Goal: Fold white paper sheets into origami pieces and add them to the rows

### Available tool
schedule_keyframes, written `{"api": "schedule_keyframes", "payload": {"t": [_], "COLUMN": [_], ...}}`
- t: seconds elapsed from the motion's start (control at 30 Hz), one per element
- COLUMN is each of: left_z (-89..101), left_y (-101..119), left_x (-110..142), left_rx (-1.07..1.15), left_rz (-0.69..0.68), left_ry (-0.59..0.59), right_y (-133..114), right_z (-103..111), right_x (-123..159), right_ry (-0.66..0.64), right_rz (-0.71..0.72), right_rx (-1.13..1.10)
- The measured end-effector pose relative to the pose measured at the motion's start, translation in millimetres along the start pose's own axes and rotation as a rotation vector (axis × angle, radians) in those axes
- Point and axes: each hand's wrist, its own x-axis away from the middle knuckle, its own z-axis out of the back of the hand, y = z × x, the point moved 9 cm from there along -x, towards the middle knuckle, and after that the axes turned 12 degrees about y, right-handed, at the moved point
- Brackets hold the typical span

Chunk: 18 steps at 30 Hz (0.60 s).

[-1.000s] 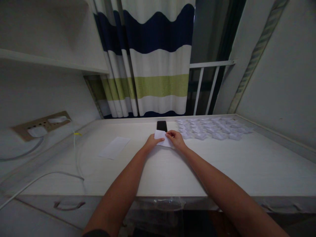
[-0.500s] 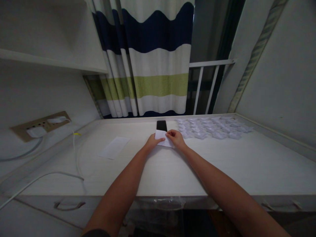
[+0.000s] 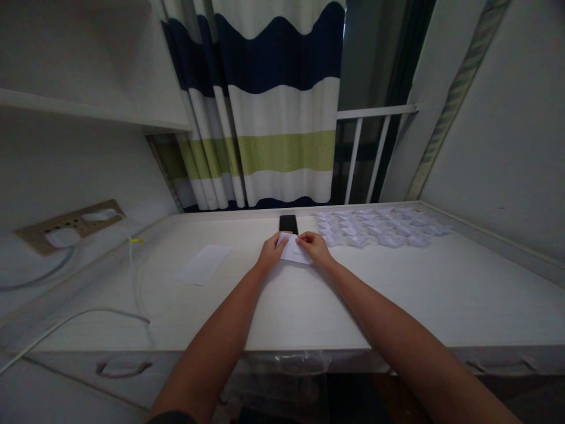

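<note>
Between my two hands, above the white desk [image 3: 300, 318], is a piece of white paper [image 3: 293, 253], partly folded. My left hand [image 3: 271, 252] pinches its left side, thumb on top near the upper edge. With closed fingertips my right hand [image 3: 313, 244] grips the upper right part of the paper. Just beyond the hands lies a black phone [image 3: 288, 224], its near end hidden. Folded white paper pieces [image 3: 379, 227] lie in rows at the back right. To the left rests a flat white paper sheet [image 3: 205, 264].
A white cable [image 3: 132, 271] runs from the wall socket panel [image 3: 73, 227] down onto the desk's left side. Another cable [image 3: 88, 311] crosses the front left. A striped curtain [image 3: 282, 106] hangs behind the desk, and drawers with handles [image 3: 123, 370] sit below its front edge.
My left thumb has moved up along the paper toward its top edge, and the paper's upper part has folded over. The right hand stays nearly in place.
</note>
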Motion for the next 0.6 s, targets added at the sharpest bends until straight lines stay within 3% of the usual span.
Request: {"api": "schedule_keyframes", "payload": {"t": [0.2,0.33,0.43,0.6], "left_z": [-2.4,-8.1,-4.3,-4.3], "left_y": [5.7,5.2,8.9,-6.8], "left_x": [-0.5,1.2,0.5,1.1], "left_rx": [0.078,0.127,0.158,0.27], "left_rz": [-0.072,-0.018,0.008,0.227], "left_ry": [-0.028,-0.09,-0.06,-0.053], "right_y": [5.0,5.3,3.6,-1.4], "right_z": [-0.3,1.4,1.7,0.4], "right_x": [-1.4,-2.0,-1.5,1.7], "right_ry": [-0.001,0.005,0.001,-0.013], "right_rz": [-0.037,-0.036,-0.012,0.04], "right_rx": [-0.052,-0.044,-0.021,0.021]}}
